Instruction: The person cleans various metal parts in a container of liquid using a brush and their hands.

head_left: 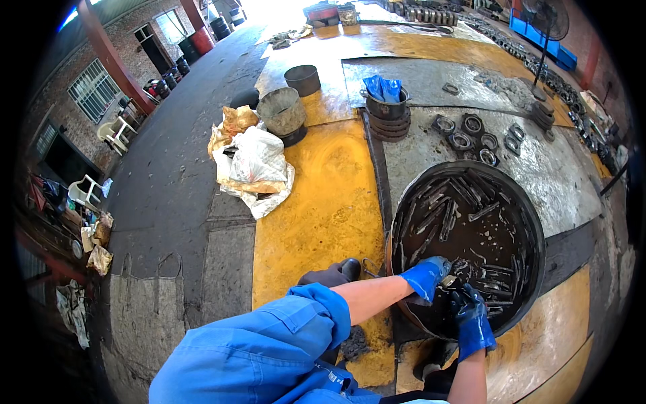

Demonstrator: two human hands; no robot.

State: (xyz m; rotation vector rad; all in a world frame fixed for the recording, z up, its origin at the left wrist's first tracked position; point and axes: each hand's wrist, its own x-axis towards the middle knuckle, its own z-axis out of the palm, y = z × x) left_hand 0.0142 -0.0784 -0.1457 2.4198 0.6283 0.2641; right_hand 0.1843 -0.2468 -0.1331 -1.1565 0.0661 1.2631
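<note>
Both my hands wear blue rubber gloves and reach into a large round black tub (536, 232) of dark brown liquid. My left hand (431, 275) is closed near the tub's middle, at a small tan piece (448, 280) whose kind I cannot make out. Just right of it and nearer to me, my right hand (472, 318) has its fingers bent inward; they are dark and wet, and anything in them is hidden. Dark elongated metal pieces (449, 219) lie in the tub's far left part, and more dark bars (496, 286) sit beside my right hand.
Beyond the tub, ring-shaped metal parts (461, 141) lie on a grey sheet. A pot with blue plastic (385, 101) stands on stacked rings. White sacks (256, 161) and a grey bucket (281, 111) are at left. A fan (546, 20) stands far right.
</note>
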